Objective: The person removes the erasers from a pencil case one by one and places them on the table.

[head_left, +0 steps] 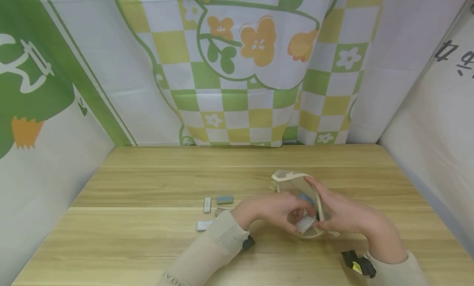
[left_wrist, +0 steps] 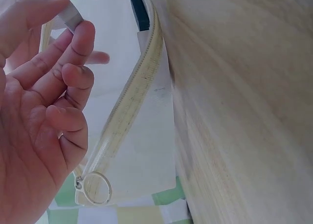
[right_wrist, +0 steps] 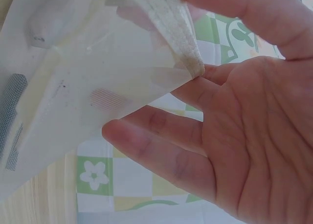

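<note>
A translucent zip pouch [head_left: 292, 180] with cream edging stands open-mouthed on the right half of the table. My left hand [head_left: 279, 208] reaches into its mouth, pinching a small pale rectangular block [left_wrist: 71, 16] between thumb and fingertips. My right hand [head_left: 346, 214] grips the pouch's right rim; in the right wrist view, its fingers spread along the outside of the clear wall. Inside the pouch are a blue piece [head_left: 306, 198] and a dark green block [left_wrist: 140, 12]. A round ring pull [left_wrist: 98, 188] hangs from the zip. Fingers and pouch wall partly hide the contents.
Left of the pouch lie several small blocks: a pale upright one [head_left: 207, 205], a blue-green one [head_left: 224, 200], a white one [head_left: 204, 226] and a greyish one [head_left: 221, 212] partly behind my left sleeve. A checked curtain [head_left: 237, 113] hangs at the table's [head_left: 148, 179] back edge.
</note>
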Tool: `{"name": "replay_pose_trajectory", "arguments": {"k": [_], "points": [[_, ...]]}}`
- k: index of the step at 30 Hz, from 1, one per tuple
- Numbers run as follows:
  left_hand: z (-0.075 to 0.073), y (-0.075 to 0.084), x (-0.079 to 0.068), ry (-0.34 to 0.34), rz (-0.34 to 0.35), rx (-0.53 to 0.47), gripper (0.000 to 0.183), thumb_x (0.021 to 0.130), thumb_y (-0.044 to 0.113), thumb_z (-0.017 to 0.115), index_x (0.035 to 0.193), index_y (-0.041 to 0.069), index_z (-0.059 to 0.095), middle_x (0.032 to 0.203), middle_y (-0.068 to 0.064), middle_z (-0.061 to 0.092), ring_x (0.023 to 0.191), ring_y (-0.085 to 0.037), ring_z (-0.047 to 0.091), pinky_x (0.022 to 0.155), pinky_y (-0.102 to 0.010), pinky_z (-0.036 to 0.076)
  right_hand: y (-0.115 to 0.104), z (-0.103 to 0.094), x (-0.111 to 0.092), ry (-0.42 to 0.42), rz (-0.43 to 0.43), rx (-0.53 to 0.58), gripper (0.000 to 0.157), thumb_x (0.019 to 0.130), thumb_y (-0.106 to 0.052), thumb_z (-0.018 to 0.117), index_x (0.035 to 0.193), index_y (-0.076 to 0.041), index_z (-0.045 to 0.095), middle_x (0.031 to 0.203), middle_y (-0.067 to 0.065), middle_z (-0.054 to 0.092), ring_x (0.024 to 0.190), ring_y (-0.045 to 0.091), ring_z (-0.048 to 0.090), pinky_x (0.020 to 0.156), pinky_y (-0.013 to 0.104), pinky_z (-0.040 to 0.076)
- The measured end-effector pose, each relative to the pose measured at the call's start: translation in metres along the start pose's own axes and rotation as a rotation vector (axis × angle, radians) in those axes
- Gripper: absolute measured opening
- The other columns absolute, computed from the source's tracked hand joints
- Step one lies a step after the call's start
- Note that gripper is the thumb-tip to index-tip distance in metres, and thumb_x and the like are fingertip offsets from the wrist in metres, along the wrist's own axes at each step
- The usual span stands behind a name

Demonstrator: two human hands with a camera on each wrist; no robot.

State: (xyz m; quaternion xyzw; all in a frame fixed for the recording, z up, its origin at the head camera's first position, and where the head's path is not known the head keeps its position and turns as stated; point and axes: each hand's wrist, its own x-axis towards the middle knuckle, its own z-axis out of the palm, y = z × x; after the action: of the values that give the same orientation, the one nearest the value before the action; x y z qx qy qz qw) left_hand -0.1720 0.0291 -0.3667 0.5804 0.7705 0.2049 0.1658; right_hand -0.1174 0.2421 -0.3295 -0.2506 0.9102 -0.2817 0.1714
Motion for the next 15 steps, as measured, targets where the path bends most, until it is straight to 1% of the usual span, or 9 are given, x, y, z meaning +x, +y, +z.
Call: {"name": "replay_pose_trajectory", "arguments": {"k": [3, 9, 13, 15], "points": [[-0.0001, 0.0009, -0.0023, -0.004, -0.023, -0.014, 0.052, 0.083, 0.010, 0.075, 0.131, 0.007, 0.058, 0.098, 0.004, 0.065, 0.086, -0.009, 0.061, 0.077, -0.008, 0.046, 0.0001, 0.0001, -0.0001, 0.001, 0.001, 0.001, 0.112, 0.080, -0.021, 0.079, 0.159, -0.010, 0.000, 0.151, 0.036, 0.034, 0.065, 0.009, 0.053, 0.075, 0.034, 0.048], [-0.0011, 0.0019, -0.0067, 0.009, -0.075, -0.067, 0.053, 0.083, 0.009, 0.074, 0.133, 0.008, 0.057, 0.092, 0.007, 0.063, 0.082, -0.011, 0.060, 0.072, -0.009, 0.046, 0.0008, 0.0004, 0.0005, 0.015, -0.009, -0.023, 0.111, 0.079, -0.020, 0.080, 0.159, -0.010, 0.003, 0.151, 0.036, 0.033, 0.076, 0.013, 0.054, 0.080, 0.037, 0.049], [-0.0015, 0.0013, -0.0094, 0.023, -0.078, -0.057, 0.053, 0.084, 0.011, 0.075, 0.133, 0.008, 0.057, 0.090, 0.009, 0.063, 0.081, -0.011, 0.060, 0.071, -0.009, 0.044, 0.0011, 0.0004, 0.0011, 0.019, -0.015, -0.030, 0.111, 0.078, -0.019, 0.080, 0.159, -0.009, 0.004, 0.152, 0.036, 0.032, 0.078, 0.015, 0.055, 0.081, 0.038, 0.049], [-0.0016, 0.0008, -0.0106, 0.028, -0.071, -0.044, 0.053, 0.084, 0.012, 0.076, 0.133, 0.007, 0.057, 0.090, 0.008, 0.064, 0.081, -0.010, 0.060, 0.072, -0.008, 0.043, 0.0011, 0.0002, 0.0013, 0.015, -0.014, -0.021, 0.112, 0.078, -0.018, 0.080, 0.159, -0.009, 0.003, 0.152, 0.036, 0.032, 0.075, 0.015, 0.054, 0.078, 0.036, 0.049]]}}
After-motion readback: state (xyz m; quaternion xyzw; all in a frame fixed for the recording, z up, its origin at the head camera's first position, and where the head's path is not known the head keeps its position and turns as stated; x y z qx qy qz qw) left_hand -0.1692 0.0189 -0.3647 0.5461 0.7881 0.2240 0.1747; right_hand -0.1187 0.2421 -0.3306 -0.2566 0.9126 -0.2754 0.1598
